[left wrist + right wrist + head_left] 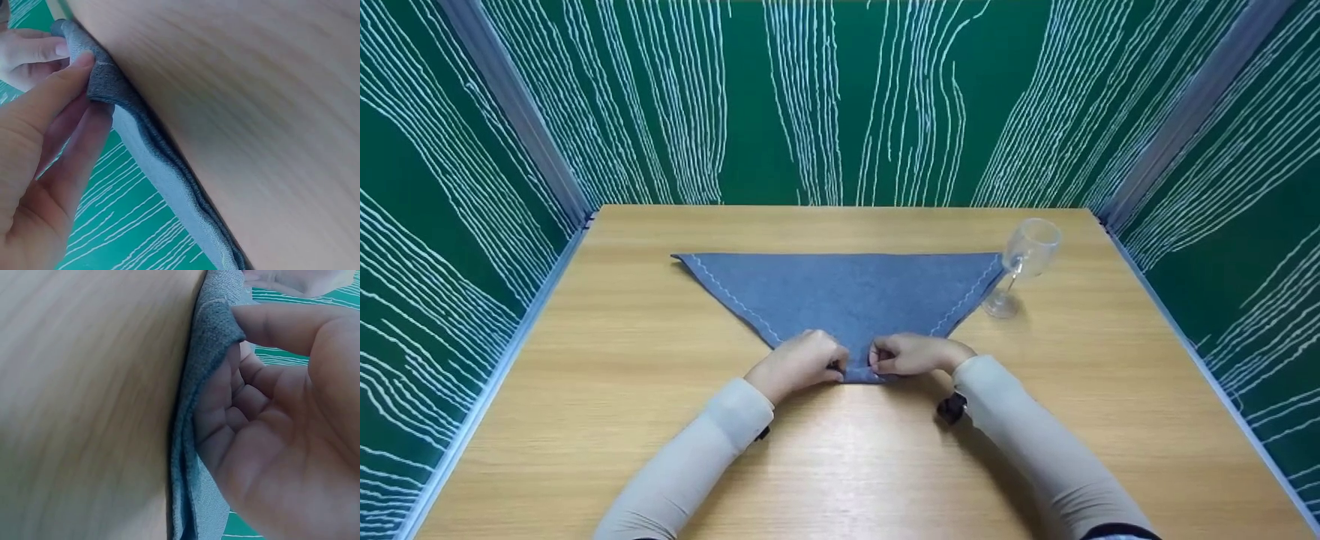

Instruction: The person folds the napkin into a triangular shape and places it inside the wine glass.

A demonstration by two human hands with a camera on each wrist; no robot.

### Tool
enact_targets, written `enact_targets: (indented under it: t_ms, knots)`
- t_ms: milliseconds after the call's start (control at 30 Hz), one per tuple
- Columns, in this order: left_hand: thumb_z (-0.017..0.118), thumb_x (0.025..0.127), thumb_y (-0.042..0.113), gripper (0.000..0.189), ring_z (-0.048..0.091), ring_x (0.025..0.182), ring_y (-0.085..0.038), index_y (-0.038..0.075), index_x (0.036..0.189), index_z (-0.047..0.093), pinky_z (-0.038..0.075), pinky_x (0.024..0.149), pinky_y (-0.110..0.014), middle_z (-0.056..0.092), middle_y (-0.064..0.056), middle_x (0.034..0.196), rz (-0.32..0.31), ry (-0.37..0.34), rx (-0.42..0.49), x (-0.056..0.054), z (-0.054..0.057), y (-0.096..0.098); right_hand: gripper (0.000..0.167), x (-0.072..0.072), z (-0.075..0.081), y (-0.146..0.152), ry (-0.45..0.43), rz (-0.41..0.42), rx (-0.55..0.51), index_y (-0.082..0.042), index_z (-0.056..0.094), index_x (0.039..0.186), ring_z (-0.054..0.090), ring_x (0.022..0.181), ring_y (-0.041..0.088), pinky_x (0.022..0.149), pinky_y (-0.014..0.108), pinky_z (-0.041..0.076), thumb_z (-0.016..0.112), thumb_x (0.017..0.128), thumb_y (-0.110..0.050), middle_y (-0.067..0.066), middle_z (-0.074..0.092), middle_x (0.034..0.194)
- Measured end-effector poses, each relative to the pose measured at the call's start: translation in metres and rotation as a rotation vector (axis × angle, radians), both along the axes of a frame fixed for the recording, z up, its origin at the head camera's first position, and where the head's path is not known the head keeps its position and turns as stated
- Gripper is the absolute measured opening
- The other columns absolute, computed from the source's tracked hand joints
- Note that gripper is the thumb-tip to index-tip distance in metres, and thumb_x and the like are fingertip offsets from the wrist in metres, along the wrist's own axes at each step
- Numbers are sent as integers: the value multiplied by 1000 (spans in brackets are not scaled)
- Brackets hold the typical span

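A blue-grey cloth (840, 296) with a light wavy stitch along its slanted sides lies folded on the table, wide at the far side and narrow toward me. Its near point is turned over into a short straight edge. My left hand (801, 361) pinches the left end of that edge between thumb and fingers; in the left wrist view the folded cloth (107, 81) shows several layers. At the right end, my right hand (919, 354) pinches the same fold, thumb on top and fingers underneath, as the right wrist view shows on the cloth (214, 332).
A clear stemmed wine glass (1031, 251) stands at the cloth's far right corner and overlaps it in the head view. The wooden table (585, 360) is bounded by green walls (855, 105) with white lines at the back and both sides.
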State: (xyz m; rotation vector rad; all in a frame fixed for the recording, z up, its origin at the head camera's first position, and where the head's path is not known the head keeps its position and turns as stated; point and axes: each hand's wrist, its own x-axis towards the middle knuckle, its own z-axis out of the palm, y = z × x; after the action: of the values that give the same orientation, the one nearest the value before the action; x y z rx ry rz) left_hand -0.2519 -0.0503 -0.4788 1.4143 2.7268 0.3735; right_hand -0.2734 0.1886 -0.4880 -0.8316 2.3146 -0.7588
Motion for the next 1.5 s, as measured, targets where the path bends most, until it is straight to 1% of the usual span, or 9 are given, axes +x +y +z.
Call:
enact_targets:
  t_ms: [200,333,500,633,767,833,1033,1300,1500]
  knots:
    - [81,85,21,11,68,76,-12,11,87,79,54,71,-25,74,2,83,-3,-33,0,-2,-1,-2,5,0,-2,2,-5,2,-41,-12,59,97,51,77,12,72,30,43,60,99,-16,-5,55,85]
    - [82,84,22,15,70,79,-12,10,92,81,55,74,-24,75,1,87,5,-61,8,-3,-2,-4,4,3,-2,4,51,15,-65,-11,59,98,50,77,11,71,29,43,60,99,-16,-6,54,86]
    - [82,84,23,18,70,81,-13,10,96,81,55,76,-23,76,0,90,18,-90,7,-4,-4,-5,13,12,0,5,192,52,-57,-11,57,99,49,79,13,72,32,43,67,95,-19,-3,53,88]
    - [83,83,23,20,70,83,-13,9,97,81,55,77,-23,76,-1,91,22,-106,7,-4,-3,-4,22,20,1,4,369,89,7,-10,57,97,48,82,15,73,34,44,75,89,-20,0,51,91]
    - [85,81,23,23,70,83,-13,9,99,81,55,77,-23,76,-1,92,18,-114,17,-4,-3,-5,22,26,4,4,543,129,78,-8,62,95,53,85,19,76,36,49,79,86,-19,3,56,94]
    - [86,80,23,24,70,83,-13,9,100,80,55,78,-22,76,-1,93,16,-118,26,-4,-4,-6,20,28,5,4,577,142,80,-8,65,94,57,84,20,76,36,52,80,86,-18,4,60,92]
    - [84,82,16,22,71,86,-14,8,102,80,55,79,-23,76,-3,95,22,-121,29,-3,-2,-7,14,24,3,6,533,133,15,-7,71,93,64,82,17,74,32,56,79,87,-16,3,68,91]
    - [75,79,9,23,71,89,-18,11,101,79,56,82,-31,75,0,97,-23,33,-38,-1,-2,-8,11,19,3,7,516,136,-38,-7,73,89,64,76,13,70,30,55,80,86,-15,0,70,85]
    - [72,89,11,18,67,92,-20,8,106,78,54,86,-29,68,-4,100,-28,4,-49,-5,0,-8,12,18,3,7,492,124,-39,-6,74,92,66,79,15,72,29,56,78,88,-17,2,71,89]
